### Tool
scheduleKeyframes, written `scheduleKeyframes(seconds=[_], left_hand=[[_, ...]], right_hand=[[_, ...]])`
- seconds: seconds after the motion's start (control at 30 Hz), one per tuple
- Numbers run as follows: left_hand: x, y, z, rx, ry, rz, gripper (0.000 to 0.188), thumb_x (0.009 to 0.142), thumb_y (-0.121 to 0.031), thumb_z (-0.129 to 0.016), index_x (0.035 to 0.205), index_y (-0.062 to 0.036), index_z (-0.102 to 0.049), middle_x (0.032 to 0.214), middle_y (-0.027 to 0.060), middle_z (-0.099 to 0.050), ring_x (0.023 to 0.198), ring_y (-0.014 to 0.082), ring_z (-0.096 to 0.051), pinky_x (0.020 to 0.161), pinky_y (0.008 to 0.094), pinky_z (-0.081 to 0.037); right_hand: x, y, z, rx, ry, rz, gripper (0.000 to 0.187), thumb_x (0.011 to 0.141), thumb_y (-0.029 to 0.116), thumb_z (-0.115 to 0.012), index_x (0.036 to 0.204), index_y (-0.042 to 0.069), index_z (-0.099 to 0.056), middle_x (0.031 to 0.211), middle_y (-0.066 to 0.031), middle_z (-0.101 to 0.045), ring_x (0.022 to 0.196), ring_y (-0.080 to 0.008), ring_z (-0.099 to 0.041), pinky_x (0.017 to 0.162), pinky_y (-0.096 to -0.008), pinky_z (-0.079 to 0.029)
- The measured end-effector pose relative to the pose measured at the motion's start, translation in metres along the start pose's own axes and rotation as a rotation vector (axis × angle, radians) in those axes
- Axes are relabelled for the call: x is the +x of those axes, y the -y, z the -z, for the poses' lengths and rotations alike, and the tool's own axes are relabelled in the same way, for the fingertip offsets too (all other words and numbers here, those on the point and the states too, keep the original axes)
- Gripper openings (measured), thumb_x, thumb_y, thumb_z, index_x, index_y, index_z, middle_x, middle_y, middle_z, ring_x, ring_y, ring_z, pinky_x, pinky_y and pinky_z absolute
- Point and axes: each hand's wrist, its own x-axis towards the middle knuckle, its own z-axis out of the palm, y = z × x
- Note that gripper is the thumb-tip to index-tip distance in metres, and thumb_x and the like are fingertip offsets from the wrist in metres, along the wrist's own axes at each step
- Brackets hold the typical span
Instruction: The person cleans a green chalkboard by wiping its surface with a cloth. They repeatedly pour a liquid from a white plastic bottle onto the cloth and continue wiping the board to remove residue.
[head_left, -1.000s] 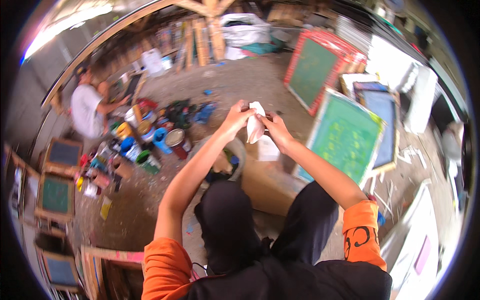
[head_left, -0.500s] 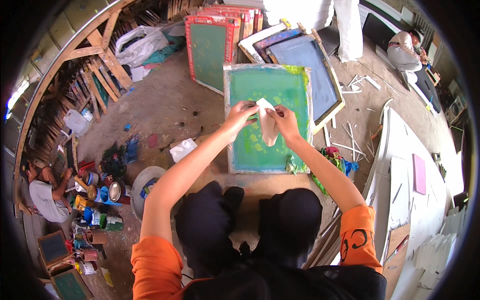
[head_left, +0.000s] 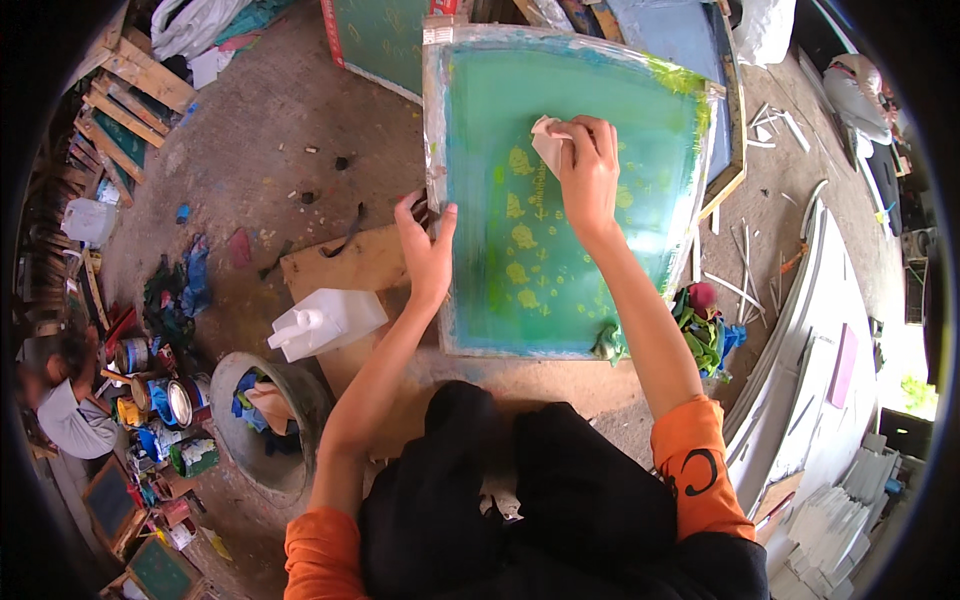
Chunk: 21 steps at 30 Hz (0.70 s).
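Note:
A green silk-screen frame [head_left: 480,100] with yellow-green printed shapes and lettering leans in front of me. Its wooden rim is taped. Against the mesh in the upper middle, my right hand [head_left: 588,175] pinches a pale folded cloth [head_left: 547,145]. My left hand [head_left: 427,250] grips the frame's left rim, thumb toward the front and fingers partly hidden behind the edge. A green crumpled rag [head_left: 610,343] lies at the frame's lower right corner. Left of my left forearm is a white plastic jug [head_left: 330,322].
A grey bucket [head_left: 228,420] with rags stands at left, beside paint cans [head_left: 180,400]. More screens [head_left: 665,50] lean behind the frame. Coloured rags [head_left: 705,335] and white sheets [head_left: 800,350] lie at right. One person [head_left: 75,410] sits at left, another [head_left: 858,95] far right.
My left hand has let go of the cloth and moved left onto the frame's rim. My right hand has carried the cloth up to the mesh. The view has shifted closer to the frame.

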Motion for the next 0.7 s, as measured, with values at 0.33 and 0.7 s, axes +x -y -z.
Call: scheduleKeyframes(seconds=[0.33, 0.7], left_hand=[[0.001, 0.010, -0.014, -0.251, 0.002, 0.024, 0.050, 0.089, -0.023, -0.060, 0.124, 0.0010, -0.034, 0.116, 0.0150, -0.042, 0.105, 0.0203, -0.044, 0.093, 0.0328, -0.034], [0.004, 0.020, -0.008, -0.097, -0.005, -0.081, 0.050, 0.088, -0.021, -0.060, 0.123, 0.0026, -0.034, 0.116, 0.0148, -0.041, 0.106, 0.0201, -0.043, 0.093, 0.0326, -0.035]], right_hand=[[-0.040, 0.004, -0.016, -0.163, 0.186, 0.336, 0.049, 0.071, -0.001, -0.054, 0.120, -0.001, -0.053, 0.121, -0.0066, -0.049, 0.108, -0.0232, -0.049, 0.087, -0.0366, -0.042], [-0.003, 0.001, -0.020, -0.089, -0.145, 0.219, 0.035, 0.068, -0.003, -0.069, 0.101, 0.008, -0.063, 0.098, -0.0020, -0.057, 0.089, -0.0225, -0.049, 0.077, -0.0335, -0.044]])
